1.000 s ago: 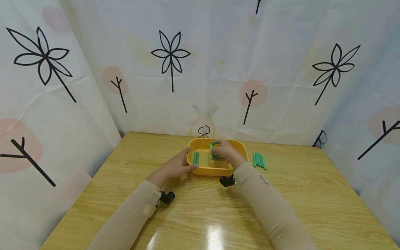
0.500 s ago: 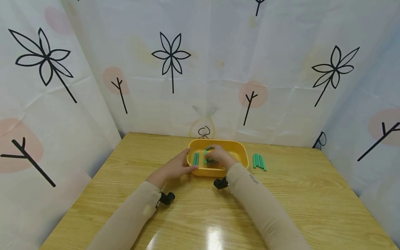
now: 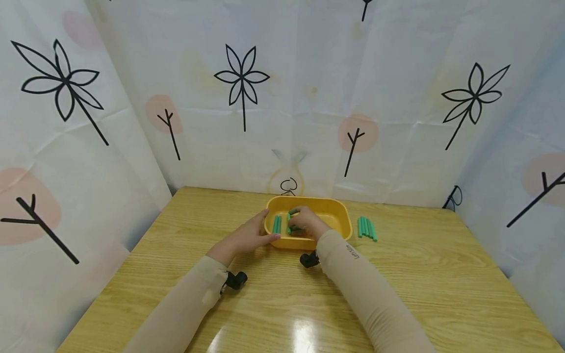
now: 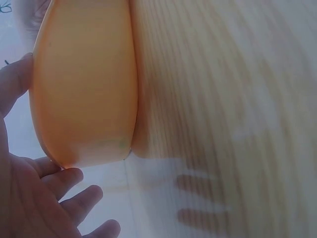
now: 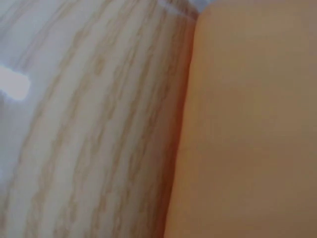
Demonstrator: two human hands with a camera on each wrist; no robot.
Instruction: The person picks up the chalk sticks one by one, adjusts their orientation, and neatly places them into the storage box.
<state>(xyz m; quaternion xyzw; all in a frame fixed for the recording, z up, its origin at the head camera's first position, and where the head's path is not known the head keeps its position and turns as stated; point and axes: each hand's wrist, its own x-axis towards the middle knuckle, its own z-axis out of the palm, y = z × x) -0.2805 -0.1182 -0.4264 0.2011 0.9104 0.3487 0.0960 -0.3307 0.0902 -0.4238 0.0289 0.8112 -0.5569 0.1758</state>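
Note:
A yellow plastic tub stands toward the back of the table. My left hand holds its left end, thumb at the near rim and fingers around the far side. In the left wrist view the thumb and forefinger meet the tub's edge, while the other fingers spread free. Inside the tub, my right hand pinches a short green stick by its two ends. To the left of it, two green sticks lie side by side on the tub's floor. The right wrist view shows only the tub's outer wall and the tabletop.
Several more green sticks lie in a row on the wooden table, just right of the tub. A white curtain with drawn flowers hangs behind the table and on both sides. Both wrists carry small black cameras.
My right hand has moved left and down in the tub with the green stick, bringing it closer to the two lying there. The left hand stays on the tub.

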